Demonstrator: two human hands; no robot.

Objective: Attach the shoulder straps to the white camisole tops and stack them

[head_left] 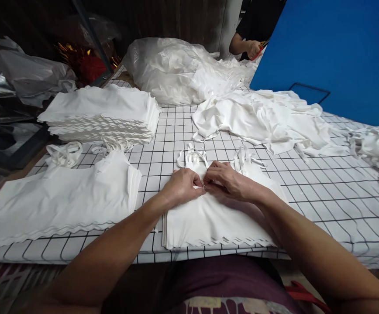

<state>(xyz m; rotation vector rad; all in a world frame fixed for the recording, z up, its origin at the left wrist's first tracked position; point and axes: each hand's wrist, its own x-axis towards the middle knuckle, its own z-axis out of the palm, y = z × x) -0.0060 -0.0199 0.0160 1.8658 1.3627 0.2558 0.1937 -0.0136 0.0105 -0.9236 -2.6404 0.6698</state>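
Black-gridded white tablecloth (323, 192) carries a near stack of white scallop-edged fabric pieces (209, 222); left hand (181, 186) and right hand (229, 182) pinch its top layer, fingertips together, steadying it.

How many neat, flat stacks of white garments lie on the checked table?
3. One stack lies under both hands, left hand and right hand. A second lies at the near left. A third sits behind it. The loose heaps behind may hide more.
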